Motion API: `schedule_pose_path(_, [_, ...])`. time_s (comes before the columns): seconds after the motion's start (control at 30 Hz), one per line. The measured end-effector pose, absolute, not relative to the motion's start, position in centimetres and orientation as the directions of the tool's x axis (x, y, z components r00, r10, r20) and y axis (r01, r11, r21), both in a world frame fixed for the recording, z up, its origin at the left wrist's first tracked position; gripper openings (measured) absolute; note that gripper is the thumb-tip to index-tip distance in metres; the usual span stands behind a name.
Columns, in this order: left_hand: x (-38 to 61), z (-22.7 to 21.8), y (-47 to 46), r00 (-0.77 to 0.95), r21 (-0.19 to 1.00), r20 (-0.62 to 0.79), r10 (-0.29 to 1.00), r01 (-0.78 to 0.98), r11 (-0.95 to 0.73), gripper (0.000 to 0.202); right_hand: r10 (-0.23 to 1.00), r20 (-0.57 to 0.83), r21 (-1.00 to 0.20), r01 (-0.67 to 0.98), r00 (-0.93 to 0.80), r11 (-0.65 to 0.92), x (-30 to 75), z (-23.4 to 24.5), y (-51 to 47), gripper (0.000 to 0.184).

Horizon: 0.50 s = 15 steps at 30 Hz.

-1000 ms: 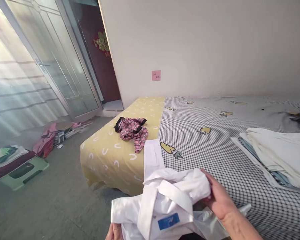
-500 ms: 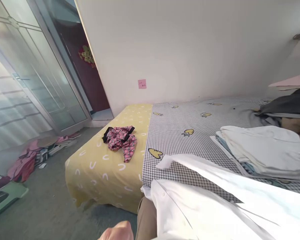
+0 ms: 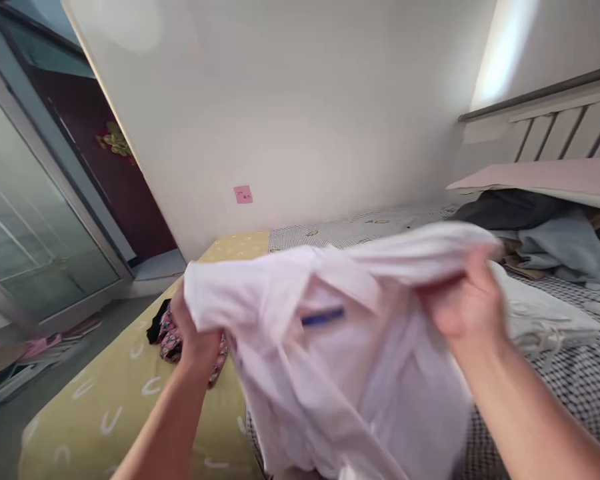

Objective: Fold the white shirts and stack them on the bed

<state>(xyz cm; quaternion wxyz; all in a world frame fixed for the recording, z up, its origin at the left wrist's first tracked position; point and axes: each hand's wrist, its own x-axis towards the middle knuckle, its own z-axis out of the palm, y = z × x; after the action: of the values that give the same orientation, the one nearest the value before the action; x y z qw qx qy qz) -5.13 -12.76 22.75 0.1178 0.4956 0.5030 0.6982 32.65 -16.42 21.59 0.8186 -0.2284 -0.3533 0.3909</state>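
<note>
A white collared shirt (image 3: 330,373) hangs spread between my two hands above the bed, its collar toward the middle and a blue label inside the neck. My left hand (image 3: 193,333) grips one shoulder of it, with most fingers hidden in the cloth. At the other shoulder my right hand (image 3: 467,300) is closed on the fabric, somewhat blurred by motion. Behind my left forearm lies a crumpled pink patterned garment (image 3: 170,337) with black trim, partly covered by the hand and shirt.
The bed has a yellow sheet (image 3: 125,393) on the left and a checked sheet (image 3: 575,373) on the right. Folded white clothes (image 3: 540,313) lie beside my right arm. Further right are dark and grey clothes (image 3: 570,240) under a pink board-like sheet (image 3: 540,175). A glass door (image 3: 35,220) stands at left.
The white shirt has come up off the bed and is now stretched between both hands. My view has turned to the right, and both forearms have come into sight.
</note>
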Motion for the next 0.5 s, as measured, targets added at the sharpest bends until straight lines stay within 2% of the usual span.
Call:
schedule_pose_path(0.03, [-4.2,23.9,-10.2,-0.441,0.794,0.571,0.693,0.512,-0.328,0.031,0.818,0.375,-0.672,-0.481,0.436,0.564,32.5,22.2,-14.7,0.050])
schedule_pose_path(0.07, [-3.5,24.7,-8.1,-0.426,0.788,0.542,0.724,0.558,-0.261,0.044,0.852,0.321,-0.725,-0.472,0.412,0.502,32.4,22.3,-12.9,0.052])
schedule_pose_path(0.13, [-2.6,24.5,-5.6,-0.389,0.770,0.495,0.777,0.611,-0.185,0.061,0.930,0.137,-0.869,-0.410,0.341,0.278,32.4,21.2,-9.5,0.059])
schedule_pose_path(0.2, [-2.4,21.9,-5.5,-0.307,0.722,0.473,0.826,0.672,-0.163,0.060,0.954,0.037,-0.946,-0.297,0.298,0.130,32.6,17.9,-7.5,0.059])
schedule_pose_path(0.27, [-2.1,17.8,-7.5,-0.113,0.579,0.425,0.898,0.797,-0.173,0.049,0.950,0.056,-0.976,-0.186,0.306,0.117,32.9,13.1,-7.3,0.055])
schedule_pose_path(0.33, [-1.4,13.4,-10.5,0.009,0.577,0.244,0.970,0.803,-0.153,0.038,0.918,0.069,-0.994,0.109,0.389,0.028,33.2,7.8,-8.4,0.047])
schedule_pose_path(0.37, [-0.7,11.3,-12.2,0.040,0.583,0.168,0.985,0.802,-0.132,0.032,0.903,0.113,-0.949,0.314,0.414,-0.025,33.3,5.3,-9.3,0.043])
schedule_pose_path(0.43, [1.1,7.5,-15.6,0.105,0.630,-0.088,0.991,0.776,-0.026,0.028,0.881,0.212,-0.753,0.645,0.423,-0.128,33.2,1.2,-11.4,0.039])
schedule_pose_path(0.5, [3.2,4.2,-18.5,0.137,0.741,-0.284,0.949,0.660,0.126,0.030,0.858,0.339,-0.547,0.823,0.385,-0.154,32.9,-1.3,-13.1,0.039])
